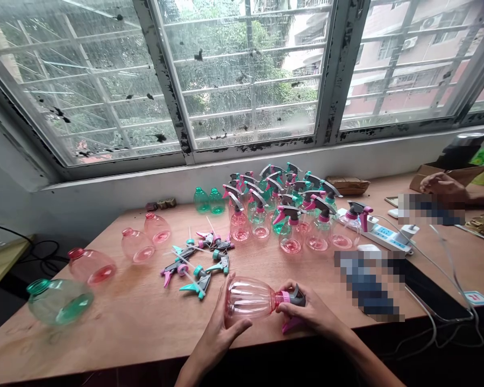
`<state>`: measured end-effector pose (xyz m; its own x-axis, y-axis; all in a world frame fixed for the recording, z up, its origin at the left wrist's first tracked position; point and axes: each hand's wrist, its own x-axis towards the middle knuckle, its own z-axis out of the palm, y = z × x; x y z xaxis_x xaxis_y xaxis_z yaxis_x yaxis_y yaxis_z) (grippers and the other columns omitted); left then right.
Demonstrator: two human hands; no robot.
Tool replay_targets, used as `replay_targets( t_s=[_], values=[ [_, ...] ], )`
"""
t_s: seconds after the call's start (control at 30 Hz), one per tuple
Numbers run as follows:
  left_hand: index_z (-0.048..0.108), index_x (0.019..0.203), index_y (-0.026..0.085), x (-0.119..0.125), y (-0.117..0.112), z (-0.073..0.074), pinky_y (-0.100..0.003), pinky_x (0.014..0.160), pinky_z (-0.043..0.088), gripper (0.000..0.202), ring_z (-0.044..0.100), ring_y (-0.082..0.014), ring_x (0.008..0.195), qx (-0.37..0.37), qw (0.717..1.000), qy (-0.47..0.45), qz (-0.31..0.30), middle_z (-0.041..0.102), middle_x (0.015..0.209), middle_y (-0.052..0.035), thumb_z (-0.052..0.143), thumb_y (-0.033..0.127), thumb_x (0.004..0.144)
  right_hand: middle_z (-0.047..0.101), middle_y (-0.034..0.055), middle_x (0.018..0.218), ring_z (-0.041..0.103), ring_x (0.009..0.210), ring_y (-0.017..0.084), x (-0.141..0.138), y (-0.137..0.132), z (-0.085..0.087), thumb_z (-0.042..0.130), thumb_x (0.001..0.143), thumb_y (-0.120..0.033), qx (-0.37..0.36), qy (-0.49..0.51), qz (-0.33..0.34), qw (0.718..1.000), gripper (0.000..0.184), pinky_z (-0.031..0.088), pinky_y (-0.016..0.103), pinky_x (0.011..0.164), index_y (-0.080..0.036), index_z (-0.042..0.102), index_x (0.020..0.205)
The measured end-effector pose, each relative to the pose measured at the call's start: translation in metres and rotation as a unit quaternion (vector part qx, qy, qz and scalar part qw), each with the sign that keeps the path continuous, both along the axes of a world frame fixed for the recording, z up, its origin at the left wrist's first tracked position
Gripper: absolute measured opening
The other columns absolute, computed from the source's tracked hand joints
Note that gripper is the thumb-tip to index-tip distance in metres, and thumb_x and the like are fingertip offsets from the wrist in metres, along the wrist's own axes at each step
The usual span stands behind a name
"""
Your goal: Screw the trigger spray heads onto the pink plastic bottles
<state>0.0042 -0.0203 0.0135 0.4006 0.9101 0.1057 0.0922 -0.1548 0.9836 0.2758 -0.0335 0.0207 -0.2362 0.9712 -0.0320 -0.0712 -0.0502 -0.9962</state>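
A clear pink spray bottle [248, 297] lies sideways at the table's near edge. My left hand [221, 322] is wrapped round its body. My right hand [306, 312] grips the grey and pink trigger sprayer head [295, 296] fitted on the bottle's neck. Just beyond lies a small pile of loose trigger sprayer heads [197, 263] with dip tubes, in teal, pink and grey.
Several empty pink bottles [139, 244] and a green bottle [58, 301] lie on the wooden table [145, 317] at left. A cluster of assembled spray bottles [284, 215] stands near the window. A power strip [383, 234], cables and a phone [431, 293] lie at right. Another person's hand [441, 185] rests far right.
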Motion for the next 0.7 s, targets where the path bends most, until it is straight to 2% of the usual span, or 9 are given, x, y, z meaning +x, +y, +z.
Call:
replay_targets(
  t_s=[0.1, 0.2, 0.3, 0.43, 0.5, 0.63, 0.7],
  values=[
    [0.011, 0.161, 0.035, 0.0004, 0.0006, 0.0022, -0.055, 0.128, 0.014, 0.097, 0.016, -0.0359, 0.157, 0.008, 1.0, 0.02, -0.005, 0.014, 0.173, -0.0083, 0.074, 0.04, 0.088, 0.069, -0.0029, 0.066, 0.062, 0.059, 0.016, -0.0005, 0.0004, -0.0015, 0.084, 0.076, -0.047, 0.0, 0.014, -0.005, 1.0, 0.039, 0.05, 0.029, 0.06, -0.019, 0.063, 0.093],
    [0.003, 0.161, 0.039, 0.0027, -0.0015, 0.0071, -0.054, 0.128, 0.013, 0.099, 0.012, -0.0332, 0.158, 0.031, 0.999, 0.032, -0.001, 0.01, 0.173, -0.0051, 0.072, 0.037, 0.09, 0.069, -0.0035, 0.064, 0.063, 0.057, 0.016, -0.0015, 0.0018, -0.0047, 0.084, 0.076, -0.048, 0.006, 0.032, -0.002, 0.999, 0.04, 0.052, 0.029, 0.059, -0.019, 0.062, 0.094],
    [0.004, 0.161, 0.037, 0.0046, -0.0028, 0.0092, -0.051, 0.128, 0.014, 0.101, 0.01, -0.0325, 0.159, 0.021, 1.0, 0.016, 0.01, 0.01, 0.173, -0.0045, 0.074, 0.039, 0.088, 0.07, -0.0032, 0.063, 0.064, 0.056, 0.016, -0.0026, 0.0026, -0.0058, 0.084, 0.075, -0.048, 0.017, 0.031, 0.001, 0.999, 0.04, 0.052, 0.028, 0.058, -0.019, 0.063, 0.092],
    [0.011, 0.162, 0.031, 0.0049, 0.0014, 0.0054, -0.053, 0.126, 0.024, 0.102, 0.028, -0.0368, 0.153, -0.027, 0.999, -0.028, -0.009, 0.025, 0.169, -0.0106, 0.077, 0.045, 0.084, 0.07, -0.0034, 0.063, 0.064, 0.055, 0.016, -0.0032, 0.0027, -0.003, 0.084, 0.074, -0.05, 0.027, 0.034, 0.003, 0.999, 0.041, 0.051, 0.028, 0.057, -0.019, 0.062, 0.09],
    [0.013, 0.162, 0.031, 0.0047, 0.0039, 0.0031, -0.053, 0.125, 0.025, 0.103, 0.035, -0.0365, 0.15, -0.03, 0.999, -0.033, -0.017, 0.032, 0.166, -0.0109, 0.078, 0.045, 0.083, 0.069, -0.0034, 0.063, 0.063, 0.055, 0.016, -0.0029, 0.0031, -0.0031, 0.083, 0.075, -0.051, 0.03, 0.038, 0.005, 0.999, 0.041, 0.051, 0.028, 0.056, -0.019, 0.062, 0.089],
    [0.009, 0.162, 0.034, 0.0039, 0.0035, 0.0015, -0.05, 0.127, 0.022, 0.103, 0.032, -0.033, 0.152, 0.002, 1.0, -0.011, 0.009, 0.036, 0.164, -0.0088, 0.078, 0.038, 0.085, 0.07, -0.0029, 0.063, 0.063, 0.055, 0.015, -0.0021, 0.0046, -0.0079, 0.083, 0.077, -0.05, 0.032, 0.044, 0.007, 0.998, 0.04, 0.049, 0.027, 0.056, -0.018, 0.062, 0.089],
    [0.007, 0.162, 0.035, 0.0032, 0.0015, 0.0021, -0.05, 0.126, 0.024, 0.104, 0.036, -0.0327, 0.15, 0.01, 1.0, -0.003, 0.016, 0.042, 0.159, -0.0093, 0.078, 0.038, 0.086, 0.069, -0.0032, 0.062, 0.062, 0.055, 0.015, -0.0021, 0.0049, -0.0101, 0.083, 0.077, -0.049, 0.032, 0.045, 0.01, 0.998, 0.04, 0.049, 0.027, 0.057, -0.018, 0.062, 0.09]
  ],
)
